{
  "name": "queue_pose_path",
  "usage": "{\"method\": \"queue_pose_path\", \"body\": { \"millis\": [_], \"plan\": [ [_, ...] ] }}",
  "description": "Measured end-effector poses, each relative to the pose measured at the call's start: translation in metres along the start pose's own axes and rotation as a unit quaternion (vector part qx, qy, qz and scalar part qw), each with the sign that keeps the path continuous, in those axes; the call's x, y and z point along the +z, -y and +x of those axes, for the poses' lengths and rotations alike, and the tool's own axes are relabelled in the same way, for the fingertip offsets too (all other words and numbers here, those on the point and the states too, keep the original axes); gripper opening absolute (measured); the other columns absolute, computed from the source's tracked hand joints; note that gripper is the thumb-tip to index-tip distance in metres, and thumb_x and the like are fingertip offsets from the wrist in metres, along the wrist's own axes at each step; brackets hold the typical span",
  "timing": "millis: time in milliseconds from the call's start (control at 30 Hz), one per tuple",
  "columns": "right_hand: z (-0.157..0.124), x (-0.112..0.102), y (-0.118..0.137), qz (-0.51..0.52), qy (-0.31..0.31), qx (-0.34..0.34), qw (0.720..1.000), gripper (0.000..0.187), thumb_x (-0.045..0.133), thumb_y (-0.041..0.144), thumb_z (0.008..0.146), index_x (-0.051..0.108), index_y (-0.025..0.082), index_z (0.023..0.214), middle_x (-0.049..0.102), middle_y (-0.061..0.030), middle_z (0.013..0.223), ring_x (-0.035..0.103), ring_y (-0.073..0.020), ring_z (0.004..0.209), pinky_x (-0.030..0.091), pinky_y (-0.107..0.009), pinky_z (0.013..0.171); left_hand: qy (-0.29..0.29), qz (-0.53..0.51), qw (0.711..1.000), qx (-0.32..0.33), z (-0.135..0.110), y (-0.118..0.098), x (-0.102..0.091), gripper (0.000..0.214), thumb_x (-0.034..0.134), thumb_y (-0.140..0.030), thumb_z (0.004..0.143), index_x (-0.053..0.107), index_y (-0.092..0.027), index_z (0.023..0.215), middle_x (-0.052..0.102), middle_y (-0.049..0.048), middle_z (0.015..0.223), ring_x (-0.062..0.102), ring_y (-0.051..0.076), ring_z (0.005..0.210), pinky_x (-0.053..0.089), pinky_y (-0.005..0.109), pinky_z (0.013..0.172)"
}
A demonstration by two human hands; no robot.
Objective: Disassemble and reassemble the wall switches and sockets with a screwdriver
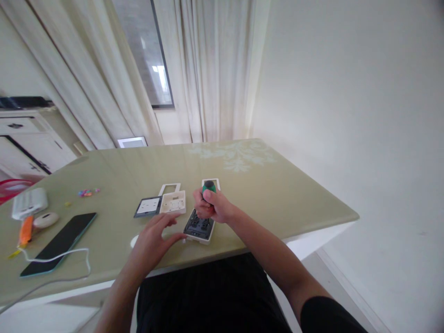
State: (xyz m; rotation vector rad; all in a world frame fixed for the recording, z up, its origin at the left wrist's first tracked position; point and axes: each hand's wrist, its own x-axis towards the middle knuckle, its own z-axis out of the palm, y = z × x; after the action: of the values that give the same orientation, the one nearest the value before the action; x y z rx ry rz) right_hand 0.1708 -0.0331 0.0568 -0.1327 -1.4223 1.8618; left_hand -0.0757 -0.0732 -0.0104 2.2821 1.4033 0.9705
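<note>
The right hand (215, 206) is clenched around a green-handled screwdriver (208, 187), held upright over a dark-faced white box (198, 228) lying close to the table's near edge. The left hand (151, 238) holds nothing, its fingers spread and thumb reaching to the box's left side; whether it touches cannot be told. Farther from the near edge sit an open white box (173, 203) and, just left of it, a dark-rimmed panel (148, 206). A black phone (60, 244) lies toward the table's near left corner, a white cable (71, 252) crossing it.
</note>
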Motion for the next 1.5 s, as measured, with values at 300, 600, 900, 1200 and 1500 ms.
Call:
{"method": "queue_pose_path", "body": {
  "millis": [300, 600, 900, 1200, 1500],
  "plan": [
    [-0.009, 0.005, 0.005, 0.022, -0.016, 0.003, 1.0, 0.078, 0.082, 0.085, 0.079, 0.037, 0.024, 0.062, 0.027, 0.0154, 0.046, 0.013, -0.0021, 0.038, 0.015, -0.017, 0.037, 0.02, -0.036, 0.999, -0.014, -0.02, -0.046, 0.046, 0.064, 0.064, -0.05, 0.105, 0.051, -0.02, 0.16, 0.07, 0.0213, 0.15, 0.075, 0.038, 0.128, 0.06, 0.059, 0.111],
    [-0.009, 0.017, 0.0, 0.049, -0.033, 0.002, 0.998, 0.08, 0.079, 0.088, 0.078, 0.035, 0.024, 0.061, 0.025, 0.0154, 0.044, 0.011, -0.0023, 0.037, 0.015, -0.016, 0.035, 0.075, -0.084, 0.994, 0.01, 0.006, -0.08, 0.073, 0.08, 0.092, -0.04, 0.081, 0.058, -0.02, 0.151, 0.068, 0.0207, 0.147, 0.067, 0.046, 0.138, 0.057, 0.062, 0.113],
    [-0.001, 0.019, -0.004, 0.04, -0.032, -0.016, 0.999, 0.079, 0.083, 0.086, 0.076, 0.038, 0.023, 0.058, 0.027, 0.0146, 0.043, 0.015, -0.0023, 0.036, 0.015, -0.017, 0.036, 0.069, -0.084, 0.993, 0.038, -0.004, -0.056, 0.044, 0.075, 0.093, -0.04, 0.081, 0.062, -0.026, 0.148, 0.064, 0.0167, 0.153, 0.06, 0.043, 0.144, 0.051, 0.061, 0.121],
    [0.004, 0.017, -0.004, 0.014, -0.042, -0.017, 0.999, 0.077, 0.081, 0.086, 0.078, 0.037, 0.024, 0.062, 0.027, 0.0152, 0.045, 0.013, -0.0038, 0.039, 0.014, -0.018, 0.039, 0.096, -0.145, 0.985, 0.006, -0.006, -0.025, 0.024, 0.062, 0.093, -0.048, 0.084, 0.075, -0.03, 0.14, 0.074, 0.0114, 0.149, 0.068, 0.039, 0.139, 0.054, 0.057, 0.121],
    [0.009, 0.023, -0.001, -0.039, -0.07, -0.015, 0.997, 0.074, 0.083, 0.085, 0.075, 0.042, 0.025, 0.063, 0.035, 0.0126, 0.049, 0.023, -0.0053, 0.043, 0.017, -0.021, 0.038, 0.043, -0.217, 0.975, 0.0, 0.011, -0.058, 0.051, 0.03, 0.059, -0.037, 0.108, 0.085, -0.024, 0.115, 0.088, 0.0072, 0.114, 0.081, 0.03, 0.11, 0.063, 0.04, 0.101]
  ]
}}
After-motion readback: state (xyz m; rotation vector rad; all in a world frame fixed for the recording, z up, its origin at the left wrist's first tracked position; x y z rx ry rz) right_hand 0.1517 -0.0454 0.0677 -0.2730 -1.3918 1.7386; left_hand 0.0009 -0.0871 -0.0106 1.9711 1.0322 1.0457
